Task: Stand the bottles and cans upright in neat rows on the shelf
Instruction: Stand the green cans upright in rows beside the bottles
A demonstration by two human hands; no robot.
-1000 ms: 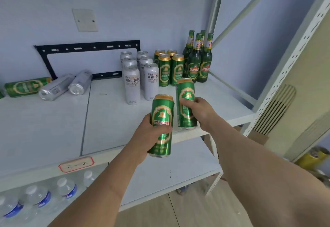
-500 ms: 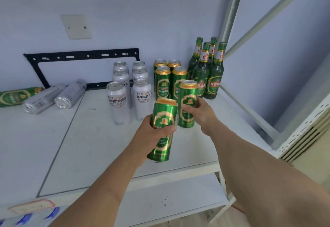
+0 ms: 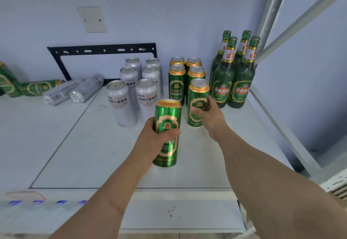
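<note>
Fingers (image 3: pixel 173 132) grip green cans (image 3: pixel 167 126) (both hands).

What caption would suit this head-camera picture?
Left hand and right hand each hold a green can, adding them to upright rows on a white shelf.

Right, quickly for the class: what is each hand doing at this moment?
Left hand: grips a green can, upright, nearer the shelf's front edge.
Right hand: grips another green can, in front of the green can rows.
</note>
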